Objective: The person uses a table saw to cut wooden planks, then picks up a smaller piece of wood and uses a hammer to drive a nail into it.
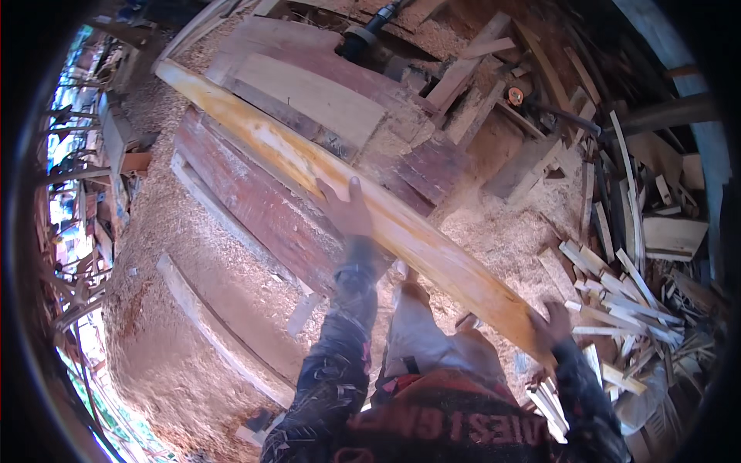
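A long yellowish wooden plank [440,251] runs diagonally from the upper left to the lower right across my view. My left hand [346,207] grips its near edge around the middle. My right hand [549,322] holds it at the lower-right end. Beneath and behind the plank lie reddish boards [231,193] and a pale flat board [312,100], dusted with shavings. My legs [421,332] show below the plank.
A dark power tool [359,38] lies at the top. Heaps of offcuts and thin strips [633,305] crowd the right side. Sawdust [162,339] covers the ground, with a curved pale strip [216,332] on it at lower left. Timber clutter [85,255] lines the far left.
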The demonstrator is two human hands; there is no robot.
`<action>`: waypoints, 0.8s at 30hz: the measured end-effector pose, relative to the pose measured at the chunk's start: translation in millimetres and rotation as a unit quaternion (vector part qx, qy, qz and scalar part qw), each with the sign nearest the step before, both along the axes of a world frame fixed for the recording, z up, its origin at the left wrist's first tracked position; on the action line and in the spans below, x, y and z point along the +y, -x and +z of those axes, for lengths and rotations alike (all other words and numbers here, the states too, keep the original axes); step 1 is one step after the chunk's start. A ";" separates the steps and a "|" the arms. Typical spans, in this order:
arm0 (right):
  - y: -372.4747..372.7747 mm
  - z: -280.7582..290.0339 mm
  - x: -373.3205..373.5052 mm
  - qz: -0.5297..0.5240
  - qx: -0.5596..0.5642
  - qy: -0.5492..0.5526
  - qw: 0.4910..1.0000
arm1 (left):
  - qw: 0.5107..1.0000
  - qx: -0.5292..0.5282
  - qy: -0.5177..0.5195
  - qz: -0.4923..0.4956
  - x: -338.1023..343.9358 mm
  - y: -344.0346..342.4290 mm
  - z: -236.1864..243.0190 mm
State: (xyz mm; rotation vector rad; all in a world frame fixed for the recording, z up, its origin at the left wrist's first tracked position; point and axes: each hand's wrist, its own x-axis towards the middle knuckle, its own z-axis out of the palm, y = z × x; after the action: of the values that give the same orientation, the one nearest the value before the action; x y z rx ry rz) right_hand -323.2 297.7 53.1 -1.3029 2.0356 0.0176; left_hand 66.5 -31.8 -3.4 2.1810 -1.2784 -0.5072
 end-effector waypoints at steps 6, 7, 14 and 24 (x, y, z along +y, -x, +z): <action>81.9 32.2 106.0 -0.050 0.029 -0.180 0.982 | 1.000 -0.023 0.008 -0.019 -0.8 20.5 -5.9; 84.0 30.8 102.4 -0.046 0.036 -0.150 0.987 | 1.000 -0.014 0.011 -0.015 -4.3 23.5 -5.9; 65.5 18.2 76.5 -0.014 0.062 -0.127 0.990 | 0.998 -0.064 0.006 -0.020 -39.0 -9.4 -23.4; -77.6 -4.1 -113.6 0.020 0.018 -0.115 0.993 | 0.994 -0.088 0.048 -0.053 -235.8 -177.1 -55.6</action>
State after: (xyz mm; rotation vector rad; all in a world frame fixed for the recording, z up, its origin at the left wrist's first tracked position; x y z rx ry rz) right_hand -245.6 184.2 49.0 -1.2055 1.9708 0.2890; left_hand 243.6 -267.6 -58.9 2.1239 -1.4859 -0.2933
